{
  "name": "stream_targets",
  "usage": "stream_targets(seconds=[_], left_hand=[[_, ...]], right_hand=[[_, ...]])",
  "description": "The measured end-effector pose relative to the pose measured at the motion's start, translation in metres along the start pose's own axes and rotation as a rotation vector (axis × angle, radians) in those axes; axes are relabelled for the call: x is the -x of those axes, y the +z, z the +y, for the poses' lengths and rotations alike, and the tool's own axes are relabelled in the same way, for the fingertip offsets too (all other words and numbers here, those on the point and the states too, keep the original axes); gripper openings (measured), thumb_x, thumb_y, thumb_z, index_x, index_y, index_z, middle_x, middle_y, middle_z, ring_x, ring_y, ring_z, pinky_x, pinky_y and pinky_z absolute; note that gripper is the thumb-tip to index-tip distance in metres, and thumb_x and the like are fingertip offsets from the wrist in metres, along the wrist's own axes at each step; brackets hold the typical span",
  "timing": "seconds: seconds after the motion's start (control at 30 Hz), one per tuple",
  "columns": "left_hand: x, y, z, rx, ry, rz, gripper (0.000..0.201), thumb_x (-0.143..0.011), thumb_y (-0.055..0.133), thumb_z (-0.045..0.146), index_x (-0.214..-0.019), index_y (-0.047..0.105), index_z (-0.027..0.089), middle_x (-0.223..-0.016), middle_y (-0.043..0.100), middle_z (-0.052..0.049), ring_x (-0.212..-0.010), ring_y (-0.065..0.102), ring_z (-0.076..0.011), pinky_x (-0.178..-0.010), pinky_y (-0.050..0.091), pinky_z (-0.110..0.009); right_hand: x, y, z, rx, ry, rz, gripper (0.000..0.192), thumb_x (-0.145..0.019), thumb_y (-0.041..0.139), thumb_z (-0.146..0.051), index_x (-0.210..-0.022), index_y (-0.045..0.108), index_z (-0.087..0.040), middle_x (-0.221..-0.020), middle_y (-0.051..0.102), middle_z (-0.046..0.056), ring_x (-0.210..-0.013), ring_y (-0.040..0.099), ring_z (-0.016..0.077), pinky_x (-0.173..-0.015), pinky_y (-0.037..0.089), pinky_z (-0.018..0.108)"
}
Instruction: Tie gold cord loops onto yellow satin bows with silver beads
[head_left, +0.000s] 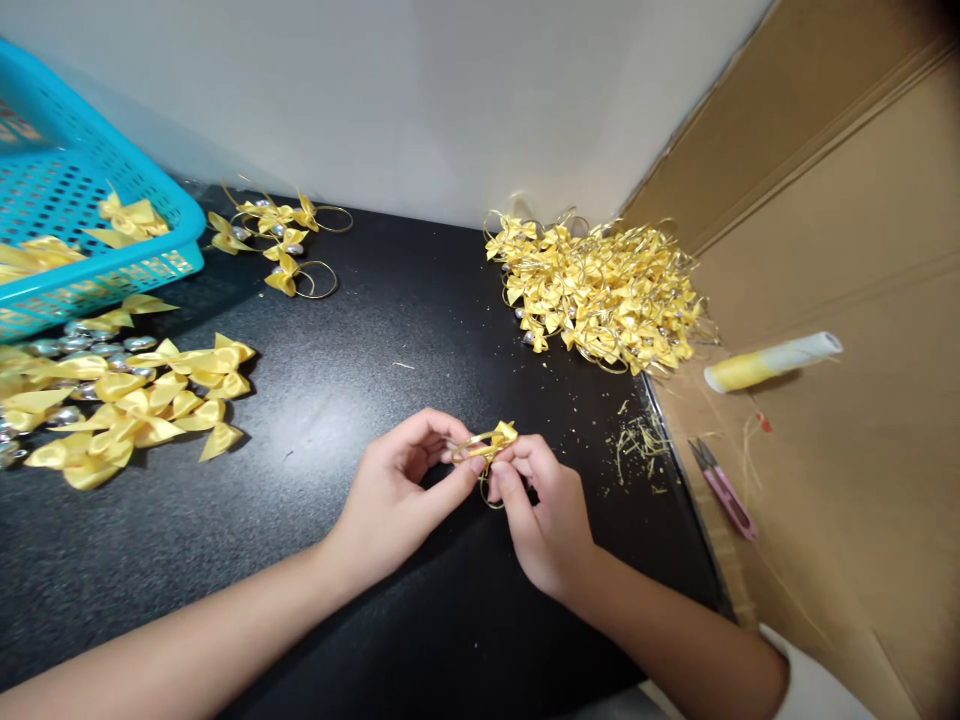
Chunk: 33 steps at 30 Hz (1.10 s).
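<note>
Over the front of the black table [360, 340], both hands meet at one yellow ribbon bow [504, 434] with a gold cord loop. My left hand [409, 485] pinches the bow and its loop between thumb and fingers. From the other side, my right hand [541, 505] is closed at the bow, its thumb and fingertips pressed on the gold cord [491, 495]. A loop of that cord hangs below the fingertips. Part of the bow is hidden behind the fingers.
Looped bows form a big pile [600, 290] at back right; several more [281, 235] lie at back left. Loose bows [150, 400] and silver beads [75, 345] lie by a blue basket [191, 225]. Cord scraps [637, 445], pink thread snips [724, 490] and a tube [772, 362] are right.
</note>
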<state>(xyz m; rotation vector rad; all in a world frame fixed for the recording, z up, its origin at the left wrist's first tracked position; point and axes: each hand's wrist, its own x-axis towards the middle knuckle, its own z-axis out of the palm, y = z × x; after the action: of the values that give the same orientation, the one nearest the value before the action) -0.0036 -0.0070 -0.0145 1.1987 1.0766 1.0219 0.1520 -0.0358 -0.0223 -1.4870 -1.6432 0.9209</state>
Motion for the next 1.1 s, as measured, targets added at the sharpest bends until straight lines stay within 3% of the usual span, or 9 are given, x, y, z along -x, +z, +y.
stream_targets(seconds=[0.27,0.7,1.1], left_hand=[[-0.0020,-0.0036,-0.0013,-0.101,0.064,-0.043,0.002,-0.078,0.066,0.015,-0.077,0.067,0.017,-0.077,0.071,-0.001,-0.072,0.065,-0.0121,-0.070,0.054,-0.021],[-0.0058,-0.0051,0.0026,-0.105,-0.033,-0.087,0.006,-0.076,0.067,0.019,-0.071,0.068,0.017,-0.068,0.070,0.000,-0.064,0.063,-0.0124,-0.064,0.052,-0.022],[-0.0059,-0.0053,0.0022,-0.051,-0.120,-0.046,0.008,-0.075,0.069,0.022,-0.069,0.067,0.017,-0.066,0.068,0.001,-0.059,0.060,-0.0100,-0.058,0.049,-0.018]], right_hand=[[-0.0005,-0.0009,-0.0004,-0.016,-0.014,0.001,0.010,-0.090,0.046,-0.019,-0.081,0.050,-0.021,-0.063,0.058,-0.004,-0.058,0.058,0.0108,-0.061,0.045,0.023],[-0.0007,-0.0021,0.0007,0.015,-0.006,-0.017,0.009,-0.090,0.047,-0.019,-0.082,0.051,-0.021,-0.062,0.058,-0.004,-0.057,0.057,0.0110,-0.060,0.044,0.022],[-0.0001,-0.0037,-0.0047,-0.001,0.015,-0.010,0.011,-0.089,0.046,-0.023,-0.080,0.051,-0.021,-0.060,0.058,-0.003,-0.055,0.057,0.0115,-0.057,0.043,0.023]])
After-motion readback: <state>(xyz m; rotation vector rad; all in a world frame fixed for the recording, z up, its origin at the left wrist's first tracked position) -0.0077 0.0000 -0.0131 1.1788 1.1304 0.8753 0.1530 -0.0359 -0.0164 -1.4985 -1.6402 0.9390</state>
